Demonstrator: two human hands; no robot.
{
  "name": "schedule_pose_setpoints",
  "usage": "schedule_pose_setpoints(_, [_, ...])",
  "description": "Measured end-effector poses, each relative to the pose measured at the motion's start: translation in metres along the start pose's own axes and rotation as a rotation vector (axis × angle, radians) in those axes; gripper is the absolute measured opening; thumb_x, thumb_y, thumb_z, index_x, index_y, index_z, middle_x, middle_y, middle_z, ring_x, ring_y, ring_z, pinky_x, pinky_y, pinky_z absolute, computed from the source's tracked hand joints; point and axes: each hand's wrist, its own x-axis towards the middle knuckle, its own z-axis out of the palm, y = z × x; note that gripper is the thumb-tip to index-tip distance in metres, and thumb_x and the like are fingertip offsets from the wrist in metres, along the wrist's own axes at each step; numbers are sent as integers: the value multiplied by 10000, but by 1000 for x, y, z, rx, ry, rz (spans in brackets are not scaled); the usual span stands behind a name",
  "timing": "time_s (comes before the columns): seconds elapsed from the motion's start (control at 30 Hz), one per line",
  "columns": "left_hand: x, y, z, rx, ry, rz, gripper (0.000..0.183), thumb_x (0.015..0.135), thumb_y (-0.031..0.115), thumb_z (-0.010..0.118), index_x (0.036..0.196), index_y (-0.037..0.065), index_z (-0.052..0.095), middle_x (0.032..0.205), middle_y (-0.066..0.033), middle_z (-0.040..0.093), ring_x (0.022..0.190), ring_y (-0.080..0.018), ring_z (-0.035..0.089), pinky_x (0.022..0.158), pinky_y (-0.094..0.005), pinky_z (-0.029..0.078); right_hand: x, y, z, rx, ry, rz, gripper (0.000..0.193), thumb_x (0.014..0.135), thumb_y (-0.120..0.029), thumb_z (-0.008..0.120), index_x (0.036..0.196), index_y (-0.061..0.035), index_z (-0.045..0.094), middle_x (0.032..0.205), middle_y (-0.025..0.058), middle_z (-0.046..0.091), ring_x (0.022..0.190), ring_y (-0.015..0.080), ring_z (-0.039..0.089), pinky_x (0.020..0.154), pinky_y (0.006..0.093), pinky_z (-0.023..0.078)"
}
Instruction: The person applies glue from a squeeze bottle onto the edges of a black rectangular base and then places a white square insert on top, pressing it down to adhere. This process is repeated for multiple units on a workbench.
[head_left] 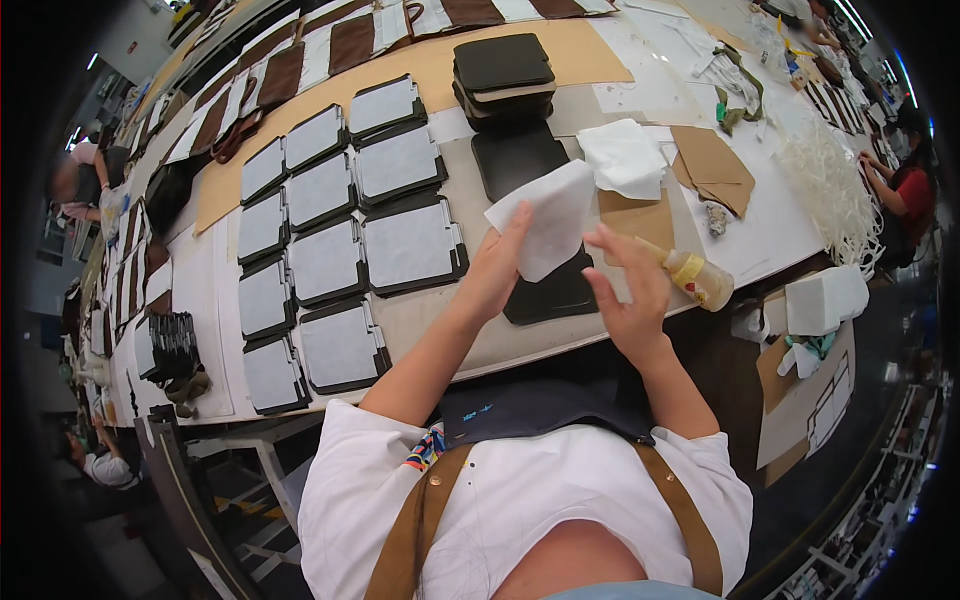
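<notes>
A white sheet (548,225) is pinched at its left edge by my left hand (498,265), which holds it up over the table. Close to the sheet's right edge, my right hand (637,292) has its thumb and fingers apart, with nothing seen in them. Below the sheet lies a black panel (550,298), partly hidden by it. Another black panel (510,155) lies just beyond. A pile of white sheets (622,158) rests to the far right of my hands. Beside my right hand a bottle of yellowish liquid (705,282) lies on its side.
To the left, several black panels topped with pale sheets (325,262) lie in rows. A stack of black panels (503,65) stands at the back. Brown card pieces (715,170) and white strips (825,190) lie right. People (895,190) work at both sides.
</notes>
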Motion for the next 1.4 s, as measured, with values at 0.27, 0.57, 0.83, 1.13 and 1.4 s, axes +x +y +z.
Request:
schedule_pose_setpoints(0.27, [-7,-11,-21,258,-148,-41,472,1084,388,466,1399,53,577,1256,-64,649,1110,-126,601,958,-287,486,-27,27,12,848,-62,977,251,996,-176,664,1125,39,665,971,47,704,866,51,614,782,220,493])
schedule_pose_setpoints(0.57, [-7,-36,-29,221,17,53,492,1104,396,392,1438,72,553,1290,-61,638,1161,-113,586,1016,-261,447,-38,19,22,839,-92,1023,242,995,-127,651,1154,56,643,979,54,720,862,61,639,774,210,497])
schedule_pose_setpoints(0.83, [-29,-55,-41,608,111,130,614,1013,153,588,1570,80,340,847,-41,661,683,-109,553,648,-292,486,-53,38,22,590,-126,1029,175,958,-137,694,1002,28,657,758,-21,651,654,13,520,594,195,400])
schedule_pose_setpoints(1.13, [-40,-69,-55,1080,235,336,421,924,150,704,1339,113,647,693,-91,577,567,-184,533,580,-315,458,-51,42,43,176,-207,836,190,894,-157,753,889,-9,634,574,-8,403,538,73,315,499,280,277])
schedule_pose_setpoints(1.4, [-39,-72,-60,1111,270,341,393,914,186,722,1291,83,682,677,-92,584,553,-189,539,565,-320,450,-49,44,48,83,-254,783,208,888,-190,759,885,-20,638,559,45,387,505,119,329,489,311,291])
